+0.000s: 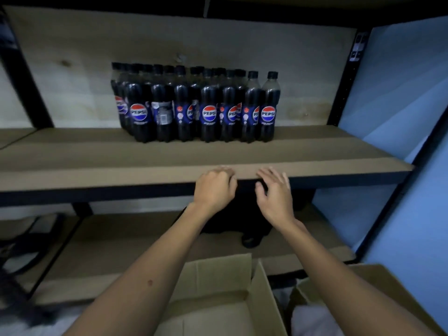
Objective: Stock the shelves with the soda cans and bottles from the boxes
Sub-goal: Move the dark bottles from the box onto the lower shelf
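Two shelves are filling most of what I am seeing: an upper shelf [97, 163] running across the middle and a lower shelf [135, 241] sitting beneath it, both brown boards on a dark frame. Behind the upper board, a pale back panel [72, 76] is standing, and a blue wall [397, 93] is showing at the right. Near the bottom edge, two cardboard boxes are sitting side by side with flaps up: an open box [218, 294] under the arms and a second box [388, 284] to its right. I cannot tell what either is holding. Soda bottles [198, 105] are standing upright in a tight cluster at the back of the upper shelf, several rows deep, dark with black caps and blue labels. Something dark [247, 219] is sitting on the lower shelf behind the hands; I cannot make it out. Both bare arms are reaching forward to the upper shelf's front edge. I am seeing the left hand [214, 187] curling its fingers over that edge, gripping nothing else, and the right hand [276, 192] just beside it, spreading its fingers loosely against the edge.
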